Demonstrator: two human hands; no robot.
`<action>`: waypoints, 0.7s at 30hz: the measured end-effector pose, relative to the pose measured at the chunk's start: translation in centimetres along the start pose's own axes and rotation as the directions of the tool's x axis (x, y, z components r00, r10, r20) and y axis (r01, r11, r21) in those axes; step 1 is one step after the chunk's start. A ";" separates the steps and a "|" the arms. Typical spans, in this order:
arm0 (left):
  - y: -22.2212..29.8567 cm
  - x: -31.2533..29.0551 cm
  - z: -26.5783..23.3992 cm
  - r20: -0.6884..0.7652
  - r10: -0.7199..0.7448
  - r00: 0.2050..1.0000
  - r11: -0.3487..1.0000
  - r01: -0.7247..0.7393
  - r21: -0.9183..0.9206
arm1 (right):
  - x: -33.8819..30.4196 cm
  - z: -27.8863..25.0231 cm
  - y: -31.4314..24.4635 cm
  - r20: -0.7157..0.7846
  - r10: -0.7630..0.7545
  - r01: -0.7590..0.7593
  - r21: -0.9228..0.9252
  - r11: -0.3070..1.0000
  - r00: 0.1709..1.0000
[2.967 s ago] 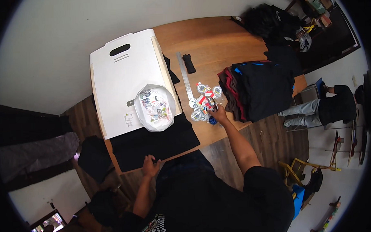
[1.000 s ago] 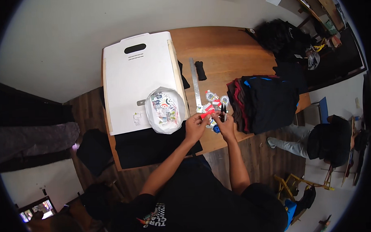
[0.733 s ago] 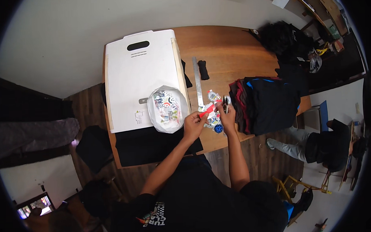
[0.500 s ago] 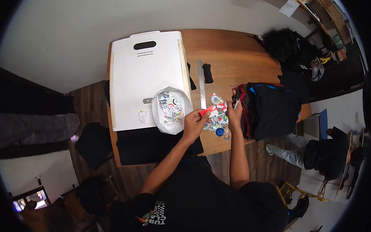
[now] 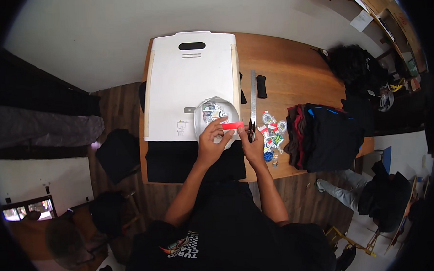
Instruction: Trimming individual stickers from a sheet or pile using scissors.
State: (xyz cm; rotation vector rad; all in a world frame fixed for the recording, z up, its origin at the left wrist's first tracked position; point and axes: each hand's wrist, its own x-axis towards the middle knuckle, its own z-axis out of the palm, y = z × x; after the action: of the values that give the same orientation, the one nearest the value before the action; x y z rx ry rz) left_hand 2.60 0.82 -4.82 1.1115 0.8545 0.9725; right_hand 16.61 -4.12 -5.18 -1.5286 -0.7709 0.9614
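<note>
A short red strip (image 5: 232, 126) is pinched in my left hand (image 5: 210, 144), in front of the rim of a white plastic bag (image 5: 200, 118) that holds many printed pieces. My right hand (image 5: 252, 146) grips dark scissors (image 5: 252, 125), blades pointing away from me. Its thumb and fingertip are close to the strip's right end; whether they touch it I cannot tell. Right of my right hand lies a loose pile of printed stickers or transfers (image 5: 274, 139), coloured and partly see-through, with a round blue one (image 5: 268, 156) at its near side.
The bag stands on a large white panel-like appliance (image 5: 177, 84), with black cloth (image 5: 189, 160) at its near edge. A metal ruler (image 5: 253, 91) and a black roll (image 5: 261, 87) lie on the wooden table (image 5: 291, 71). Folded garments (image 5: 329, 138) are stacked right. Another person (image 5: 381, 192) stands beyond.
Both hands, with the red strip and the scissors, have moved from over the printed pile to the bag. The view has shifted, so the table sits further right.
</note>
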 end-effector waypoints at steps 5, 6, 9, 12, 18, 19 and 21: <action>0.3 -0.8 -1.6 -0.016 0.124 0.992 0.992 -0.124 0.014 | -0.2 1.4 -0.2 0.013 -0.044 0.045 -0.021 0.999 0.999; 0.6 -0.8 -1.6 -0.019 0.126 0.992 0.992 -0.126 0.014 | -0.2 1.4 0.0 0.016 -0.046 0.046 -0.022 0.999 0.999; 1.4 -0.9 -2.0 0.008 0.179 0.984 0.981 -0.179 0.071 | -0.3 1.6 0.2 0.028 0.012 -0.012 0.023 1.000 1.000; 1.0 -1.0 -2.6 0.013 0.155 0.988 0.985 -0.155 0.072 | 0.0 1.5 -0.6 -0.021 -0.002 0.004 0.074 0.997 1.000; 0.9 -0.1 -1.0 0.030 0.115 0.993 0.985 -0.110 -0.131 | 0.7 0.0 -1.2 -0.081 -0.042 0.048 0.075 0.996 0.996; 0.9 0.2 -0.5 0.032 0.150 0.988 0.979 -0.144 -0.144 | 0.6 0.0 -1.3 -0.093 -0.036 0.044 0.087 0.995 0.995; 1.1 0.3 0.2 0.036 0.185 0.982 0.972 -0.178 -0.155 | 0.1 0.3 -1.9 -0.094 -0.025 0.036 0.116 0.993 0.995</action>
State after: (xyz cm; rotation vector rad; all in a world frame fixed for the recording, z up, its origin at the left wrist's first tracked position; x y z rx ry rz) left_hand 2.69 1.25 -3.72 1.0916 0.6347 1.1371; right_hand 16.48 -3.59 -3.36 -1.4443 -0.6593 0.8916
